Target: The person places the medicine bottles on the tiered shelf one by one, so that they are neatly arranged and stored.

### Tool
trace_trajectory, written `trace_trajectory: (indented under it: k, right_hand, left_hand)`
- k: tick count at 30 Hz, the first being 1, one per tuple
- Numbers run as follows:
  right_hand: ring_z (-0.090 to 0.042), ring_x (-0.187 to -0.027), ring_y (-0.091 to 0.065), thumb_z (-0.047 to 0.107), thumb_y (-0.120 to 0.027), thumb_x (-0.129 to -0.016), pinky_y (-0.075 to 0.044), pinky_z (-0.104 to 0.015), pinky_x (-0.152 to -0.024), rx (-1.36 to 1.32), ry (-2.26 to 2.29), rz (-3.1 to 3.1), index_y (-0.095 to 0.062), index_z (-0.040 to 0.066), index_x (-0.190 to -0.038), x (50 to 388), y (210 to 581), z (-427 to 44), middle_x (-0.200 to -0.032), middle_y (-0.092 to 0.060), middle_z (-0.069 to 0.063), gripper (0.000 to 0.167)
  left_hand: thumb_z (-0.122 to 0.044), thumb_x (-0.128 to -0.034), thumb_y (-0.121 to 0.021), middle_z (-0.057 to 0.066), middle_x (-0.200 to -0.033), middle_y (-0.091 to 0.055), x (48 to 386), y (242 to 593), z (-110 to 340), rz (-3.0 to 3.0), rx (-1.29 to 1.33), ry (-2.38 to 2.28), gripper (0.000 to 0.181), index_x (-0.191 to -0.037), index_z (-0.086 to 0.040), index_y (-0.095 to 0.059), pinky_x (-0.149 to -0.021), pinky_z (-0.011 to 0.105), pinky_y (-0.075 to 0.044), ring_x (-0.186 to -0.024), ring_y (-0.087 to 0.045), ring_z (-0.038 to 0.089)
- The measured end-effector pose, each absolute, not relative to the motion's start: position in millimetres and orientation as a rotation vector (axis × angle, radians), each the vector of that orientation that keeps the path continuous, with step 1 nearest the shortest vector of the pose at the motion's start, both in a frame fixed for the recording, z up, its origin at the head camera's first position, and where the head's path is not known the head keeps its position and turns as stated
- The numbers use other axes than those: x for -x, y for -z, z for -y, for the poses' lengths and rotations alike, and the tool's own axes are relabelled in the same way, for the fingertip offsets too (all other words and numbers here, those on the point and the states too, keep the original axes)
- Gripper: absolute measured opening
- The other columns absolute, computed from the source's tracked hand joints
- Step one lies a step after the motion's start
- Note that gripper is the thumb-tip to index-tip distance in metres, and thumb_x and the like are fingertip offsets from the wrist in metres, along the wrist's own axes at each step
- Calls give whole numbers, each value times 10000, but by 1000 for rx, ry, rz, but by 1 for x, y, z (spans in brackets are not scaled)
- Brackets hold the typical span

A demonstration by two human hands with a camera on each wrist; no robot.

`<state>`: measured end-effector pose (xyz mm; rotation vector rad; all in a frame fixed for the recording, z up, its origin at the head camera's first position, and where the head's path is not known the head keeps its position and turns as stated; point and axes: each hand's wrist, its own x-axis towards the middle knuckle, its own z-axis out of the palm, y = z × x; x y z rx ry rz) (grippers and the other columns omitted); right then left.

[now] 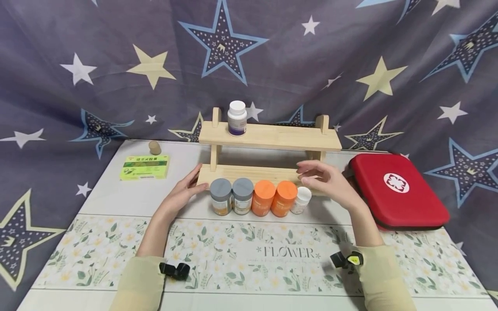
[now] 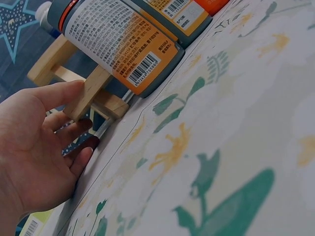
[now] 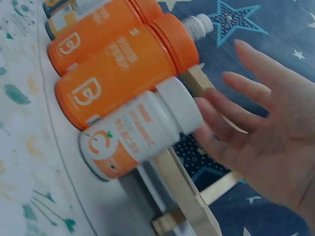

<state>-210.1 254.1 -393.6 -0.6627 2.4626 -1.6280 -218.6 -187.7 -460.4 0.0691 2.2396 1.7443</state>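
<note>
A two-tier wooden rack (image 1: 268,136) stands at the back of the table. My left hand (image 1: 180,194) holds the left end of its lower board, thumb at the front and fingers behind, as the left wrist view shows. Before the rack is a row: two grey-lidded jars (image 1: 221,198), two orange jars (image 1: 263,199) and a small white bottle (image 1: 301,199) at the right end. My right hand (image 1: 324,179) hovers near that white bottle, fingers loosely bent, nothing between them. In the right wrist view its fingertips come close to the white cap (image 3: 179,104); contact is unclear.
On the upper board stands a white-capped bottle with a purple label (image 1: 237,119). A yellow-green box (image 1: 145,167) and a brown cork-like piece (image 1: 154,147) lie at the left. At the right is a red first-aid case (image 1: 400,190). A star-patterned curtain (image 1: 272,56) hangs behind.
</note>
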Motion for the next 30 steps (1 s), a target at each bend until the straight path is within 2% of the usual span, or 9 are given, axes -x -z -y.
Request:
trace_trajectory:
  k: [6, 9, 13, 19, 24, 30]
  right_hand:
    - [-344, -1228, -649, 137, -731, -942, -585, -242, -970, 688, 1449, -2368, -522, 77, -1483, 212, 394, -265, -1362, -630, -169, 583]
    - [-320, -1228, -645, 117, -764, -911, -574, -236, -993, 749, 1396, -2326, -491, 44, -1503, 213, 397, -266, -1365, -630, -168, 656]
    - [-226, -1217, -639, 85, -826, -853, -545, -201, -1023, 818, 1345, -2296, -503, 31, -1488, 214, 399, -265, -1363, -641, -160, 715]
    - [-106, -1171, -643, 50, -862, -806, -560, -217, -1008, 877, 1266, -2312, -611, 78, -1389, 216, 401, -265, -1368, -652, -119, 635]
    - [-98, -1082, -664, 57, -871, -802, -583, -226, -968, 883, 1224, -2345, -661, 101, -1317, 217, 405, -265, -1275, -699, -90, 558]
    - [-97, -1045, -681, 37, -881, -779, -589, -211, -951, 821, 1209, -2383, -690, 108, -1273, 215, 405, -263, -1247, -712, -85, 534]
  left_hand:
    - [-355, -1007, -660, 62, -1753, -125, 220, 462, 187, -2248, -70, -1736, 860, -1669, -286, -115, -1348, 447, -103, -1633, -111, 267]
    - [-355, -1007, -661, 62, -1753, -117, 220, 462, 187, -2251, -66, -1734, 858, -1667, -290, -117, -1347, 457, -104, -1633, -108, 270]
    - [-363, -1003, -664, 62, -1754, -110, 219, 461, 187, -2251, -61, -1729, 867, -1667, -298, -111, -1345, 482, -98, -1633, -105, 279]
    - [-332, -1008, -658, 83, -1753, -111, 216, 459, 186, -2256, -87, -1733, 864, -1668, -293, -102, -1342, 503, -93, -1631, -107, 303]
    - [-326, -1013, -650, 81, -1753, -110, 216, 460, 185, -2248, -83, -1739, 860, -1670, -280, -96, -1345, 481, -97, -1633, -101, 293]
    - [-342, -1011, -654, 72, -1753, -116, 219, 462, 186, -2252, -74, -1736, 861, -1670, -286, -103, -1344, 486, -102, -1632, -107, 287]
